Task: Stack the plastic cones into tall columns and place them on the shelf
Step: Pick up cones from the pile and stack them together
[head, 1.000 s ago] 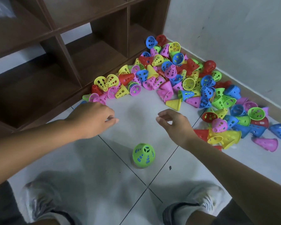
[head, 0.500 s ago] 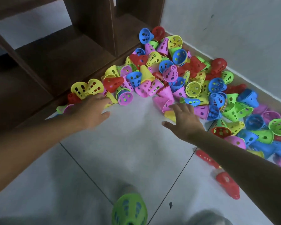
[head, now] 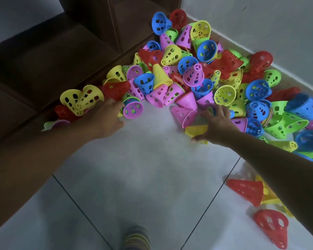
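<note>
Heap of perforated plastic cones (head: 197, 76): blue, pink, yellow, green and red, lying on their sides and tumbled over one another; spread along the far and right part of the tiled floor (head: 143, 168), against the grey wall (head: 260, 20) and the foot of the dark wooden shelf (head: 61, 56).

Left hand (head: 105, 120): at the left edge of the heap, fingers extended and touching a red cone (head: 116, 89), beside a pair of yellow cones (head: 81, 100); whether it grips any cone cannot be told.

Right hand (head: 217, 123): fingers spread, resting on a yellow cone (head: 197, 129) lying flat on the floor, fingertips (head: 215, 109) among pink cones (head: 183, 116); nothing pinched.

Stack of nested cones (head: 135, 239), green outermost: near edge, centre, blurred.

Two loose red cones (head: 246, 190), (head: 271, 226): near right, on the floor, partly behind the right forearm.
</note>
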`<state>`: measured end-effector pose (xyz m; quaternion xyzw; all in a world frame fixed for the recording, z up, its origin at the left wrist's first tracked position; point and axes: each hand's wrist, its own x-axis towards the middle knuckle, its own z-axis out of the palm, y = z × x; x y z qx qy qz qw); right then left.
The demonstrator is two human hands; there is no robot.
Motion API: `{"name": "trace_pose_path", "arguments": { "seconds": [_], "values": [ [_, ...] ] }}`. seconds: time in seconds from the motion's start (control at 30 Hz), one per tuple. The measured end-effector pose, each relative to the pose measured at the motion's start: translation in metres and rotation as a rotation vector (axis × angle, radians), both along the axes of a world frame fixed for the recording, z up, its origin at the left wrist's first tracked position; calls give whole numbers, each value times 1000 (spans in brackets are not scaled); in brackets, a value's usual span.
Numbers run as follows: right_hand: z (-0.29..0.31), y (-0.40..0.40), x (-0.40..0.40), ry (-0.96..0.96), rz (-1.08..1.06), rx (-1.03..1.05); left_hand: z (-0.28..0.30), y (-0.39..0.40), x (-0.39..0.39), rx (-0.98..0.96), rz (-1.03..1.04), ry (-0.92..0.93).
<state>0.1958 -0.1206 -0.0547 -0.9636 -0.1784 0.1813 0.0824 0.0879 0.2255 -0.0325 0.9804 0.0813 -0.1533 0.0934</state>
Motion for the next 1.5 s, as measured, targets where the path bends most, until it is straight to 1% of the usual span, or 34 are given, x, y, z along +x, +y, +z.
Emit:
{"name": "trace_pose_path", "arguments": {
  "seconds": [0.1,0.23,0.3,0.37,0.47,0.53,0.67,0.77,0.87,0.93,1.13,1.23,1.33,1.47,1.5],
  "values": [
    [-9,-2,0,17,-10,-12,-8,4,-3,43,-23,-5],
    [-11,-8,-9,70,-44,-41,-18,11,-11,52,-47,-40],
    [-11,-12,-18,65,-43,-25,-22,12,-19,13,-37,-61],
    [-10,-15,-27,58,-36,-15,-21,11,-28,-16,-8,-41],
    [-7,-15,-43,25,-2,-5,-16,6,-41,-81,-63,-67],
    [-1,-13,-53,-1,18,-1,-6,4,-49,-124,-64,-100],
    [20,-5,-68,-22,38,23,17,7,-57,-128,-85,-112],
    [45,4,-75,-24,50,66,44,8,-58,-151,-87,-104],
    [77,13,-85,-38,44,147,78,6,-61,-137,-64,-70],
    [100,19,-93,-47,50,189,103,3,-64,-132,-88,-71],
    [166,26,-128,-78,91,227,162,-13,-83,-225,-97,-159],
    [196,26,-148,-75,98,245,184,-24,-105,-310,-68,-196],
    [219,25,-170,-68,89,272,202,-41,-133,-438,-49,-189],
    [242,13,-207,-51,52,274,214,-59,-177,-695,72,-194],
    [247,8,-216,-47,37,275,217,-63,-187,-735,100,-205]
  ]
}}
